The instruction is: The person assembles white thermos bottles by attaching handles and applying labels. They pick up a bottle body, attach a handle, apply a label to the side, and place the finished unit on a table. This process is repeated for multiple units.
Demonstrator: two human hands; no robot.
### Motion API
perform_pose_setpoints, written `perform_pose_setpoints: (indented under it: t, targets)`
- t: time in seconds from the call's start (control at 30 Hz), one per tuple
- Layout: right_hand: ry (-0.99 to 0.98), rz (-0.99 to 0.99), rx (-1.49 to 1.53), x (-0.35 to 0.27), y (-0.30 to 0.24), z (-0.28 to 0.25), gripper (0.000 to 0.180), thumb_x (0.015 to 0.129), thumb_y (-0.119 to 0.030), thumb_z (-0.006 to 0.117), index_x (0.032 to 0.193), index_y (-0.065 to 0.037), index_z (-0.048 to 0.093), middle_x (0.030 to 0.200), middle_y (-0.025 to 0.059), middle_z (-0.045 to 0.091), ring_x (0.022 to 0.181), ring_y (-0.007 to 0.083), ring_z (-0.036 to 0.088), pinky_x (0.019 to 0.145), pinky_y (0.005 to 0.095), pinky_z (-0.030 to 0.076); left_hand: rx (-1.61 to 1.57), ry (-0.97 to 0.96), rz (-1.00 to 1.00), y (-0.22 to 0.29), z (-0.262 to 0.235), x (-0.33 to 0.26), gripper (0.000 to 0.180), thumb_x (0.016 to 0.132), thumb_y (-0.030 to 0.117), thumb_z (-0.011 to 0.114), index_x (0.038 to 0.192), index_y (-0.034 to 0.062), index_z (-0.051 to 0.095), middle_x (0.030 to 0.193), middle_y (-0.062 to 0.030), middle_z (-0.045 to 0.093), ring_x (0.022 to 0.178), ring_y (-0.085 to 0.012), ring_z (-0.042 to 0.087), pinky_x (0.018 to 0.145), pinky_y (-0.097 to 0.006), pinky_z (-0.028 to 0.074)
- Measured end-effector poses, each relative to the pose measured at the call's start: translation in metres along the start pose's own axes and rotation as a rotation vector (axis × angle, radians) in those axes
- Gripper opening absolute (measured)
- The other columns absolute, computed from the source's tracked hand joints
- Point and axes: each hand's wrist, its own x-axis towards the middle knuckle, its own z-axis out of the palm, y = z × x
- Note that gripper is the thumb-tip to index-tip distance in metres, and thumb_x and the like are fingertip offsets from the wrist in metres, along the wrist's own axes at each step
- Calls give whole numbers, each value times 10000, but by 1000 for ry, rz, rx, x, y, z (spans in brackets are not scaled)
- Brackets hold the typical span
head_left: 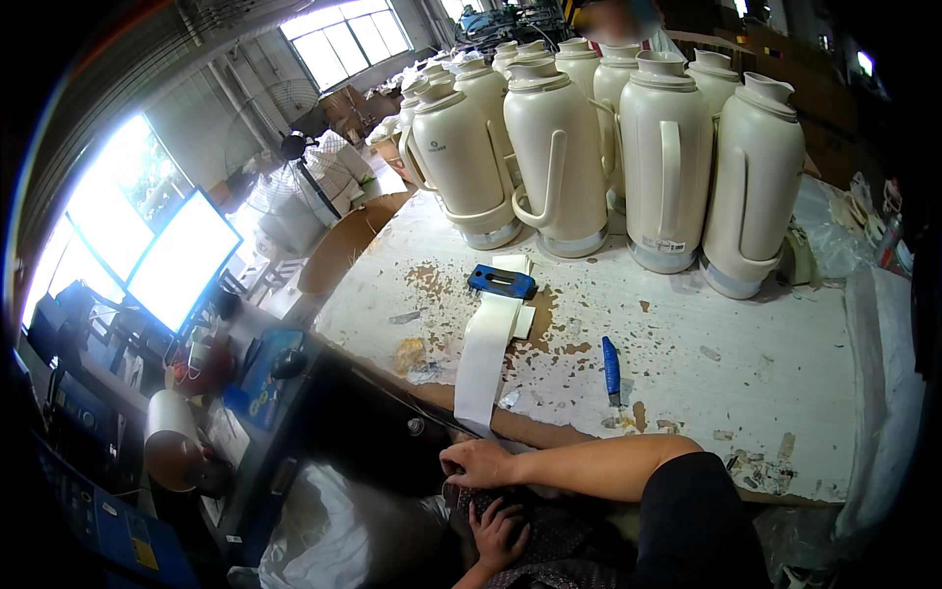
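Two hands worked low at six o'clock in the head view, both below the near edge of the worn white bench. Crossing in from the right, the right hand curled over something small that I could not make out. Beneath it, the left hand lay spread on dark patterned fabric, grasping nothing visible. At twelve o'clock from the hands, a long white paper strip ran lengthwise toward them, its near end overhanging the edge just beside the right hand, the nearer one. Its far end lay under a blue block. A blue-handled knife lay at one o'clock; cream plastic jugs crowded the far side.
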Motion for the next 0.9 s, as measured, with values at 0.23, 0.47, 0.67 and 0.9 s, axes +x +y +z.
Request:
perform_pose_setpoints:
  t: [0.23,0.47,0.67,0.9]
  targets:
    - [-27,6,57,0,-2,-1,213,727,-219,694,807,-54,587,817,118,645,824,321,638,695,427,490,14,-30,24,1,1,1,113,769,187,718,850,144,650,1058,41,670,1186,-228,531,1133,-558,108]
    - [-23,18,47,-2,-5,-1,206,725,-211,693,812,-56,588,827,128,642,840,329,636,708,433,491,4,-49,22,4,-1,3,122,764,188,720,866,146,667,1049,42,670,1182,-226,531,1130,-564,106]
    - [-7,4,28,-2,0,5,197,727,-205,689,818,-60,590,829,121,647,845,328,641,716,430,495,-22,-51,-15,3,1,2,123,748,187,725,839,156,648,1027,56,670,1176,-230,537,1116,-594,116]
    - [-16,-3,39,-1,-2,-1,187,722,-193,683,807,-59,585,814,116,643,820,324,638,692,432,486,-21,-58,-2,3,2,2,145,746,186,723,872,161,656,1028,62,670,1162,-218,545,1115,-590,117]
